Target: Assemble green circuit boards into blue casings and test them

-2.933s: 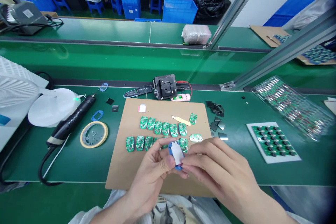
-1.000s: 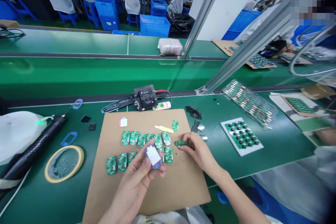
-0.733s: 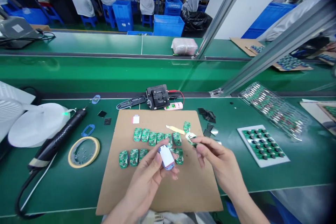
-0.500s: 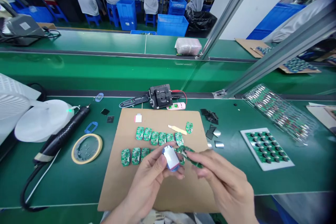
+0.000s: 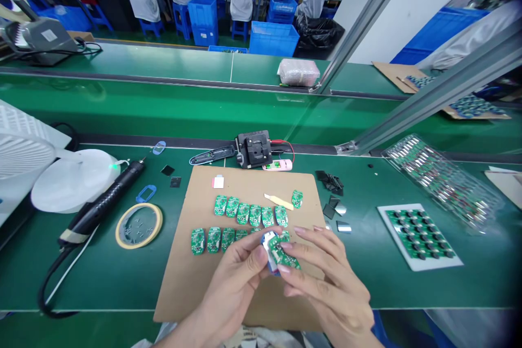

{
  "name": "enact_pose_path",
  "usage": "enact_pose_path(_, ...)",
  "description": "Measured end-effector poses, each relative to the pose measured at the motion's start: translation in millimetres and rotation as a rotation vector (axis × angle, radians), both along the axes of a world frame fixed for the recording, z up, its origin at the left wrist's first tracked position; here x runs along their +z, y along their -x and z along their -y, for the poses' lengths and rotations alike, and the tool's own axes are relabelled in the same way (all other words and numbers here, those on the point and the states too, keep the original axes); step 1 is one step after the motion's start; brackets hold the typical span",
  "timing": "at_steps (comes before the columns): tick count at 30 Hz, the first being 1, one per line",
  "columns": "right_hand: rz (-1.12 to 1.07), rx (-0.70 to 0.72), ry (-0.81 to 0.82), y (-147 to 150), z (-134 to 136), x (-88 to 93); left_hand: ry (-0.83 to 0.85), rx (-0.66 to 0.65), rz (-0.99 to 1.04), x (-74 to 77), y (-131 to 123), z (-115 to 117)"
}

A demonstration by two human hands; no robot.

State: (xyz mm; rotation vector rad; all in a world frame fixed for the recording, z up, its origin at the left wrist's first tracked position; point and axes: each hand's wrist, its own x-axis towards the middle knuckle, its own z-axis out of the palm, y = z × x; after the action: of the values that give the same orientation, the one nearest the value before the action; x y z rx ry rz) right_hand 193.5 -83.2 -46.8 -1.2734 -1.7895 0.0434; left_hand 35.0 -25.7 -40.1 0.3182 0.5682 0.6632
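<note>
My bare left hand (image 5: pixel 230 288) and right hand (image 5: pixel 326 288) at the bench, seen from my own head-worn camera. My fingers (image 5: pixel 310 244) end in short, trimmed, unpainted nails; no ring, glove or tape shows on them. Below the fingers, along the bottom edge of the frame, lies the pale fabric of my white smock (image 5: pixel 163 331), soft and loosely creased. Just below my fingers, that fabric carries a small patch of dark print (image 5: pixel 244 334), too blurred and cut off to read.
</note>
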Motion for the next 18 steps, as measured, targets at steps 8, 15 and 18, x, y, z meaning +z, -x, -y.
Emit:
enact_pose_path(8,0.055,-0.002,0.001,-6.0,0.3,1.8,-0.021,-0.031,-0.023,-1.7,-1.5,-2.3)
enact_pose_path(15,0.120,0.018,0.048,-8.6,3.4,5.1,-0.050,-0.039,-0.029,-2.8,0.2,-1.7)
enact_pose_path(18,0.171,0.026,0.077,-10.3,4.7,7.6,-0.070,-0.051,-0.055,-4.1,0.4,-0.5)
